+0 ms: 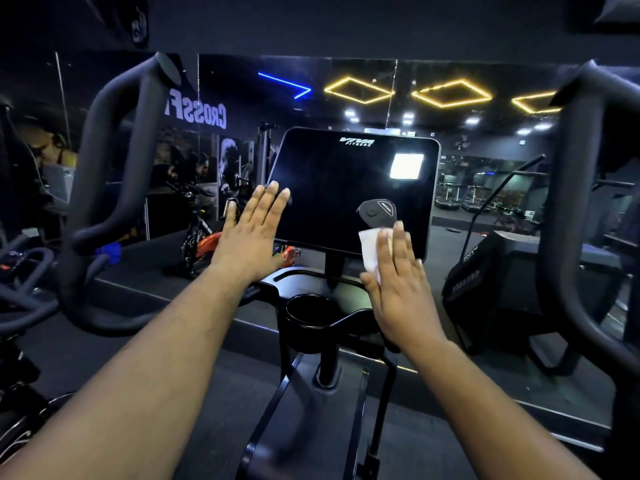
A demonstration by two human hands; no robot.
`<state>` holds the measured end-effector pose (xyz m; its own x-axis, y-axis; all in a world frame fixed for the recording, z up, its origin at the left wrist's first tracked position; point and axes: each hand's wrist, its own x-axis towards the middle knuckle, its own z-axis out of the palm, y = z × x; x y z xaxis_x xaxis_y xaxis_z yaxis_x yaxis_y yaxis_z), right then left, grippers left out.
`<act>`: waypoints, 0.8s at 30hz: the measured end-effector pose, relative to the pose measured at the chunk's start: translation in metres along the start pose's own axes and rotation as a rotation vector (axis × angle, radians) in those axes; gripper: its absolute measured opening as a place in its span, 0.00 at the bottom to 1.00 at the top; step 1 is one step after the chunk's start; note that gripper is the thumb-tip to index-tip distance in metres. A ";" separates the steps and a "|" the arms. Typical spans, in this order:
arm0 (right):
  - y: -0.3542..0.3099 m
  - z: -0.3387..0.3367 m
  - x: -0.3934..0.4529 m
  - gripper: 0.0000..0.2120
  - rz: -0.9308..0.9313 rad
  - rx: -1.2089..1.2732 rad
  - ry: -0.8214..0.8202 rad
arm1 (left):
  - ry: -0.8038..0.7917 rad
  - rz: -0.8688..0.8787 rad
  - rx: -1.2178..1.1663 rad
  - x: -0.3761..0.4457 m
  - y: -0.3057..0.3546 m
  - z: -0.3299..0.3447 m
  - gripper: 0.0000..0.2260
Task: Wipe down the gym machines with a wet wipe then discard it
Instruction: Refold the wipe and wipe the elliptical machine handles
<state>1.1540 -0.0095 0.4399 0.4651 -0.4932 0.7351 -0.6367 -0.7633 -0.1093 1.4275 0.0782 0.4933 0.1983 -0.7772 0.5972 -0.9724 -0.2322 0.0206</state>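
Note:
A gym machine's dark console screen (pixel 346 188) stands in front of me, switched off, with a white logo at its top. My right hand (pixel 398 282) lies flat with straight fingers over a white wet wipe (pixel 369 247), pressing it against the screen's lower right part. My left hand (pixel 254 233) is flat too, its fingertips touching the screen's left edge. A small grey clip-shaped piece (pixel 377 213) sits on the screen just above the wipe.
Below the screen is a round black cup holder (pixel 308 310) on the console post. Thick black handlebars (pixel 114 188) rise at the left, and another bar (pixel 575 216) at the right. A mirror wall behind reflects spin bikes (pixel 204 237) and ceiling lights.

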 end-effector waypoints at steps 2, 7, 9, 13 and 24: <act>-0.006 -0.006 0.022 0.35 0.013 0.024 -0.012 | 0.014 -0.005 0.003 0.000 0.000 0.002 0.49; -0.003 0.006 0.000 0.34 -0.033 0.074 0.043 | 0.086 -0.025 0.038 0.001 -0.003 0.011 0.53; 0.004 0.019 -0.038 0.33 -0.051 0.058 0.078 | 0.079 -0.025 0.042 0.001 -0.004 0.012 0.54; 0.012 0.033 -0.081 0.32 -0.036 0.259 0.127 | 0.059 -0.031 0.046 0.001 -0.004 0.009 0.54; 0.017 0.056 -0.099 0.32 0.355 0.608 0.144 | 0.003 -0.039 0.048 -0.002 0.001 0.001 0.58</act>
<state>1.1318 0.0032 0.3274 0.1811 -0.7273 0.6620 -0.2597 -0.6846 -0.6811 1.4261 0.0788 0.4915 0.2353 -0.7653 0.5992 -0.9570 -0.2900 0.0054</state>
